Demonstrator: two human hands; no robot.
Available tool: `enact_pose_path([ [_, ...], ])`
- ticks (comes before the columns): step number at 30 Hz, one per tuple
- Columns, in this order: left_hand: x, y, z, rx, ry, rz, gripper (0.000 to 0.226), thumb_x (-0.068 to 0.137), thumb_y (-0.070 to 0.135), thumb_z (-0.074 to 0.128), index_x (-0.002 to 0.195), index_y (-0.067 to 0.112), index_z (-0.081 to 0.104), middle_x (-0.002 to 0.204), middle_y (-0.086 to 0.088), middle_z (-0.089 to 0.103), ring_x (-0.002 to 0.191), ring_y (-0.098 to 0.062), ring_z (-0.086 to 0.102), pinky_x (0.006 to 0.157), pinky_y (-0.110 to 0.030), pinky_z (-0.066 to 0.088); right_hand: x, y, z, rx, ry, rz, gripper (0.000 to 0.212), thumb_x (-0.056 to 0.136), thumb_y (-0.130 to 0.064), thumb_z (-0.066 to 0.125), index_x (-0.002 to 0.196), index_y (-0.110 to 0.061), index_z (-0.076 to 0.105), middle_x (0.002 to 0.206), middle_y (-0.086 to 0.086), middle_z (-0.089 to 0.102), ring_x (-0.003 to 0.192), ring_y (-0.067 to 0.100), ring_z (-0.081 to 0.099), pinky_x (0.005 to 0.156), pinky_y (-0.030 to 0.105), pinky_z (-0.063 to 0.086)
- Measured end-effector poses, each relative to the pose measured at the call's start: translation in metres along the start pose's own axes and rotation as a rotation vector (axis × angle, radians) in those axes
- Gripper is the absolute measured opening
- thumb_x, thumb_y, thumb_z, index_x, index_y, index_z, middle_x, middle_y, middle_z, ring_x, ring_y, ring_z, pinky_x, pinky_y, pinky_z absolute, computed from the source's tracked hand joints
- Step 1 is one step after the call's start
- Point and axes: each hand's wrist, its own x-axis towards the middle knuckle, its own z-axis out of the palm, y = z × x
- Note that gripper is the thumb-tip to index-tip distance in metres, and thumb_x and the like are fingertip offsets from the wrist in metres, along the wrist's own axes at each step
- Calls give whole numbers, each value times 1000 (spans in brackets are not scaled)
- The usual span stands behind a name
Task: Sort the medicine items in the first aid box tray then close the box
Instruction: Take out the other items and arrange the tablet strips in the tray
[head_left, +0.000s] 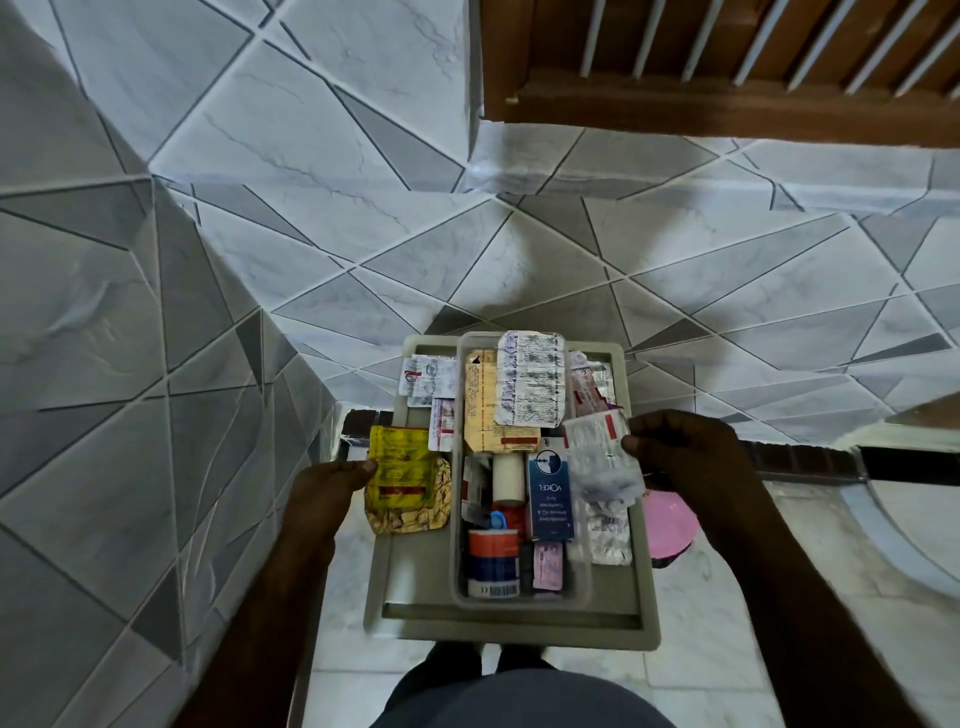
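An open grey first aid box (511, 621) stands in front of me with a clear tray (521, 601) set in its middle. My left hand (324, 486) pinches a stack of yellow and gold blister packs (402, 475) over the box's left side. At the right side, my right hand (680, 457) pinches a silver blister pack with a red band (597, 457). Inside the tray lie a blue carton (549, 493), a white roll (508, 475), an orange and white bottle (493, 561), a pink sachet (548, 566) and a large silver blister sheet (530, 379).
More blister strips (428, 379) lie in the box's left section and others (610, 530) in its right section. A pink round object (670, 525) sits just right of the box. Grey tiled walls rise left and behind; a wooden frame (727, 98) is at the top right.
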Motion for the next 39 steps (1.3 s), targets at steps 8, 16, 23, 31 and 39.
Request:
enact_pose_path([
  [8,-9,0,-16,4,-10,18,11,91,19,63,92,11,70,91,-5,64,99,-23,56,97,-41,37,-2,11,36,29,-96,94,10,84,0,68,89,-9,72,87,15,76,82,34,72,77,47,58],
  [16,-15,3,-24,-46,-44,-71,25,89,22,65,105,3,67,107,-12,62,107,-26,53,85,-35,41,-3,19,42,40,-94,130,8,85,0,68,88,-7,71,80,7,76,67,14,73,56,24,56],
  [23,-29,26,6,-71,-140,-75,21,86,23,66,102,10,71,102,-6,68,98,-22,57,77,-34,40,1,17,27,98,6,126,8,84,-5,70,88,-11,71,81,7,76,69,19,69,63,32,55],
  [31,-29,27,16,-116,-95,-114,34,86,25,67,114,6,67,108,-10,66,98,-23,57,71,-32,42,-8,13,61,-58,-98,74,9,84,-5,71,89,-12,69,87,9,73,76,23,70,73,39,61],
  [39,-37,22,17,-90,-107,-163,22,84,20,68,102,7,70,96,-8,67,85,-20,56,68,-31,40,2,32,98,-339,-69,-14,11,77,-22,77,82,-25,68,87,3,73,78,21,70,78,44,58],
])
